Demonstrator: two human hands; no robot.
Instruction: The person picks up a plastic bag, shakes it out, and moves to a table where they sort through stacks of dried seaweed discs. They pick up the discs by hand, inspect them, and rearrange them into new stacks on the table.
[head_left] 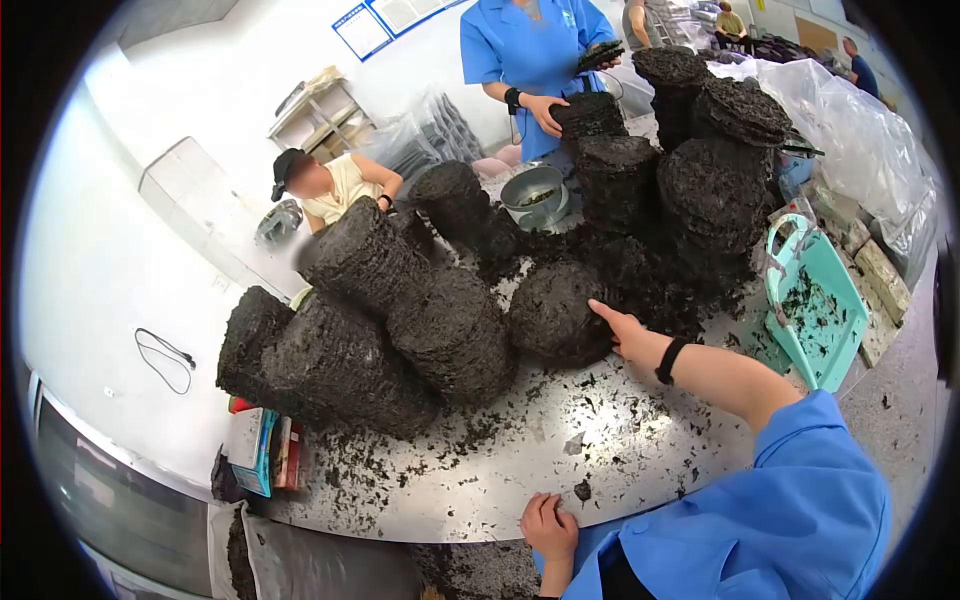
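Note:
Dark, rough-edged round sheets stand in stacks on a metal table (pixel 500 455). My right hand (pixel 622 328) reaches in from the right, its index finger stretched out against the top of a low dark stack (pixel 562 318); the other fingers are partly hidden and nothing is gripped. At the table's front edge rests my left hand (pixel 550 527), empty, with its fingers loosely bent and slightly apart. Left of the low stack leans another stack (pixel 455 340), close beside a long one (pixel 345 365). Dark flakes lie scattered over the tabletop.
Across the table a co-worker in blue (pixel 535 50) holds dark sheets beside tall stacks (pixel 715 200). Another person (pixel 340 185) sits at the far left. A bowl (pixel 535 195) is at the back, a green dustpan (pixel 835 305) at right, boxes (pixel 250 450) at left.

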